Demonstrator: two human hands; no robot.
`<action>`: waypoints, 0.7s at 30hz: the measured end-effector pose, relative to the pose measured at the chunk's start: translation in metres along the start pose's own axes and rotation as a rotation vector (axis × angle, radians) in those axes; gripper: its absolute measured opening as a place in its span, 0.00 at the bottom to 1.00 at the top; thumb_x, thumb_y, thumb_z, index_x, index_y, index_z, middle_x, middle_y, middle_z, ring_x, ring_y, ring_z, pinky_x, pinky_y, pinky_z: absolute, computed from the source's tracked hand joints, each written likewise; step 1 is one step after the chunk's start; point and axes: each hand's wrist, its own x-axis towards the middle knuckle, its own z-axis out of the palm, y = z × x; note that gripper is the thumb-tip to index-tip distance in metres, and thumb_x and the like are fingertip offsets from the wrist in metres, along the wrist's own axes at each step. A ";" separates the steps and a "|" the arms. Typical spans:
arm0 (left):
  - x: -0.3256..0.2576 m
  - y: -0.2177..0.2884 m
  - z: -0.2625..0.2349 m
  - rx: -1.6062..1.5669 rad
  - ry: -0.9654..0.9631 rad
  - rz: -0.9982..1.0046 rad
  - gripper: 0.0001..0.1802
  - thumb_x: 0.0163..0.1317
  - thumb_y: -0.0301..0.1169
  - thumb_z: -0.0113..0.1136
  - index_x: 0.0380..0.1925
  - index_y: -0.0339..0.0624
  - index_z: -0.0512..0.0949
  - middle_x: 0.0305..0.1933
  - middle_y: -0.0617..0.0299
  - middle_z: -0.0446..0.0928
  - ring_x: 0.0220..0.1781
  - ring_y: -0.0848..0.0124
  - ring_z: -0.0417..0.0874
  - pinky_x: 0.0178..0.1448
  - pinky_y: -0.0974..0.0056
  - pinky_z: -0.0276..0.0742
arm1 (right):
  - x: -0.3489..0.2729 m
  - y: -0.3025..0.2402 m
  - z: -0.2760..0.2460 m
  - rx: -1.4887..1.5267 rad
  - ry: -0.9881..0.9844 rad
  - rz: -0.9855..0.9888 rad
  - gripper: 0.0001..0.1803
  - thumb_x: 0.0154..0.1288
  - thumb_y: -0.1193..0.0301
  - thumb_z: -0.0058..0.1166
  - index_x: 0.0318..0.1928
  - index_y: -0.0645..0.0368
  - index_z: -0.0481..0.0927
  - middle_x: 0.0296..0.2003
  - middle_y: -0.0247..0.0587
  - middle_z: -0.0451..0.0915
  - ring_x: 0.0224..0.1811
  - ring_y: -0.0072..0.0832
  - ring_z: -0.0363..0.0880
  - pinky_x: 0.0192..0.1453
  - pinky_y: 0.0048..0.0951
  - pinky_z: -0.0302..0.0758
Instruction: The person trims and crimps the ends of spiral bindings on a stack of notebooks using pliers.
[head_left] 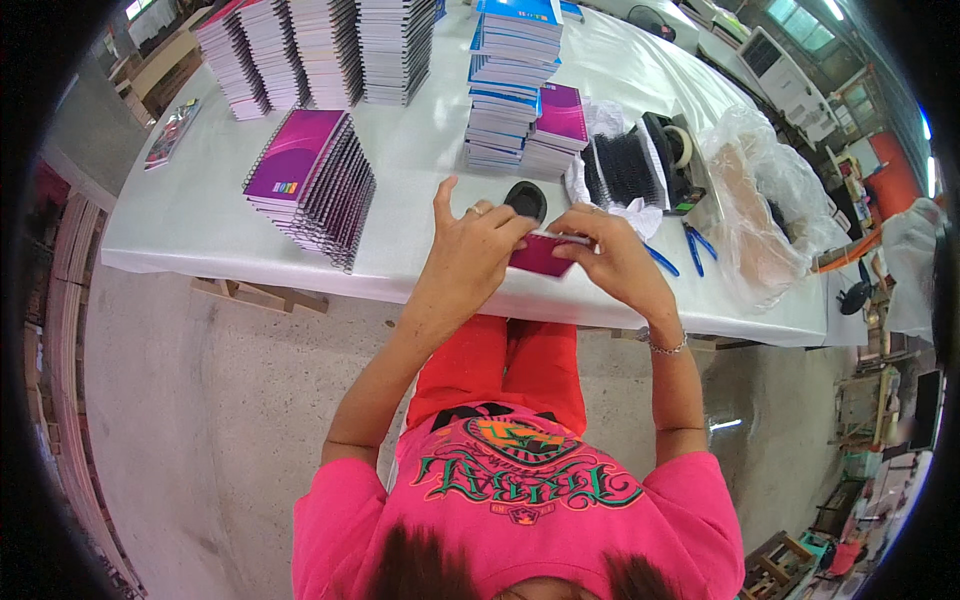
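Between my two hands, just over the table's near edge, is a small purple notebook (pixel 543 256), its pale page edge tilted up. My left hand (pixel 468 243) pinches its left end, with one finger raised away. My right hand (pixel 610 252) grips the other end with thumb and fingers. Whether a wire is threaded in its edge I cannot tell. Right behind the hands sits a round black dish (pixel 525 199). To the left, a stack of spiral-bound purple notebooks (pixel 305 185) leans on the table. Blue-handled pliers (pixel 698 248) lie right of my right hand.
Behind stand a tall stack of blue-and-white notebooks (pixel 513 90), a purple stack (pixel 560 118) and several bound stacks (pixel 330 50). To the right are black wire coils (pixel 627 170), a tape dispenser (pixel 680 150) and a clear plastic bag (pixel 770 200). A booklet (pixel 172 134) lies far left.
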 end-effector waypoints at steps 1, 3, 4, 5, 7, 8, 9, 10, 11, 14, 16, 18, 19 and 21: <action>-0.004 -0.003 0.002 -0.004 0.003 -0.001 0.12 0.61 0.29 0.61 0.45 0.52 0.82 0.40 0.67 0.81 0.49 0.68 0.80 0.75 0.43 0.43 | 0.002 0.009 -0.002 -0.004 -0.002 0.001 0.12 0.59 0.75 0.63 0.44 0.61 0.83 0.38 0.38 0.82 0.39 0.30 0.80 0.44 0.30 0.74; -0.010 -0.009 0.002 -0.111 0.027 -0.083 0.10 0.61 0.28 0.59 0.42 0.50 0.82 0.37 0.67 0.81 0.46 0.67 0.81 0.74 0.42 0.44 | 0.016 0.046 -0.012 0.310 -0.117 0.146 0.11 0.64 0.71 0.61 0.45 0.62 0.83 0.39 0.34 0.81 0.41 0.22 0.78 0.45 0.25 0.74; -0.013 -0.012 0.002 -0.114 0.030 -0.082 0.10 0.61 0.28 0.59 0.42 0.50 0.82 0.37 0.67 0.81 0.46 0.67 0.81 0.74 0.42 0.44 | 0.024 0.068 -0.020 0.310 -0.029 0.165 0.12 0.69 0.67 0.58 0.46 0.62 0.83 0.39 0.32 0.81 0.41 0.20 0.77 0.46 0.24 0.73; -0.014 -0.014 0.004 -0.071 0.053 -0.099 0.09 0.62 0.28 0.59 0.41 0.50 0.81 0.38 0.67 0.81 0.46 0.66 0.80 0.74 0.42 0.45 | 0.031 0.110 -0.019 0.279 0.192 0.097 0.14 0.69 0.65 0.58 0.46 0.64 0.82 0.38 0.33 0.80 0.40 0.20 0.76 0.47 0.25 0.73; -0.018 -0.020 0.011 -0.029 0.073 -0.120 0.08 0.62 0.28 0.59 0.40 0.49 0.81 0.39 0.67 0.81 0.46 0.66 0.80 0.73 0.42 0.45 | 0.048 0.179 -0.023 -0.115 0.414 0.242 0.16 0.66 0.66 0.60 0.47 0.65 0.81 0.36 0.44 0.82 0.40 0.29 0.80 0.46 0.28 0.75; -0.020 -0.023 0.012 0.009 0.041 -0.149 0.08 0.62 0.27 0.58 0.41 0.49 0.80 0.40 0.66 0.80 0.47 0.65 0.80 0.73 0.41 0.46 | 0.056 0.205 -0.018 -0.305 0.458 0.370 0.17 0.64 0.66 0.60 0.48 0.65 0.81 0.36 0.49 0.83 0.40 0.34 0.82 0.46 0.31 0.76; -0.023 -0.028 0.016 0.050 0.010 -0.184 0.08 0.63 0.26 0.57 0.42 0.49 0.78 0.41 0.65 0.79 0.49 0.65 0.79 0.72 0.40 0.46 | 0.063 0.217 -0.005 -0.302 0.451 0.366 0.17 0.64 0.66 0.60 0.48 0.65 0.81 0.36 0.49 0.83 0.40 0.34 0.82 0.46 0.31 0.76; -0.027 -0.031 0.023 0.052 0.012 -0.189 0.08 0.63 0.26 0.57 0.42 0.49 0.78 0.41 0.65 0.79 0.49 0.65 0.79 0.72 0.40 0.46 | 0.071 0.225 0.008 -0.324 0.397 0.337 0.18 0.61 0.66 0.62 0.47 0.66 0.81 0.39 0.53 0.83 0.43 0.43 0.81 0.50 0.38 0.76; -0.029 -0.033 0.032 0.101 0.014 -0.195 0.10 0.62 0.24 0.54 0.43 0.49 0.77 0.42 0.65 0.78 0.50 0.64 0.78 0.73 0.39 0.45 | 0.076 0.233 0.016 -0.351 0.348 0.313 0.20 0.58 0.65 0.63 0.46 0.67 0.82 0.42 0.57 0.83 0.47 0.51 0.81 0.53 0.45 0.75; -0.032 -0.031 0.041 0.163 0.038 -0.205 0.14 0.59 0.21 0.51 0.44 0.49 0.74 0.43 0.65 0.75 0.53 0.63 0.76 0.73 0.36 0.43 | 0.085 0.241 0.020 -0.412 0.390 0.308 0.21 0.56 0.66 0.64 0.48 0.66 0.82 0.41 0.59 0.83 0.46 0.49 0.82 0.53 0.42 0.77; -0.037 -0.030 0.044 0.184 0.058 -0.212 0.16 0.57 0.19 0.50 0.45 0.49 0.73 0.43 0.65 0.73 0.54 0.63 0.75 0.73 0.34 0.42 | 0.085 0.234 0.016 -0.274 0.377 0.372 0.20 0.56 0.70 0.63 0.49 0.68 0.82 0.38 0.58 0.84 0.40 0.44 0.86 0.47 0.37 0.80; -0.036 -0.029 0.048 0.214 0.087 -0.211 0.19 0.54 0.19 0.51 0.46 0.49 0.73 0.45 0.65 0.73 0.55 0.63 0.74 0.74 0.32 0.39 | 0.076 0.237 -0.003 -0.266 0.377 0.420 0.20 0.55 0.71 0.63 0.48 0.68 0.82 0.40 0.59 0.84 0.43 0.44 0.85 0.49 0.38 0.80; -0.035 -0.027 0.050 0.209 0.088 -0.208 0.19 0.54 0.19 0.51 0.46 0.49 0.73 0.45 0.65 0.73 0.55 0.63 0.74 0.74 0.32 0.39 | 0.072 0.239 -0.011 -0.254 0.377 0.467 0.21 0.53 0.72 0.63 0.48 0.68 0.82 0.42 0.59 0.84 0.45 0.45 0.85 0.52 0.39 0.79; -0.039 -0.027 0.051 0.207 0.051 -0.221 0.17 0.57 0.23 0.53 0.47 0.49 0.73 0.46 0.64 0.71 0.57 0.62 0.72 0.74 0.29 0.37 | 0.072 0.221 -0.021 -0.052 0.314 0.570 0.21 0.55 0.73 0.60 0.49 0.70 0.81 0.39 0.58 0.84 0.37 0.36 0.87 0.44 0.33 0.81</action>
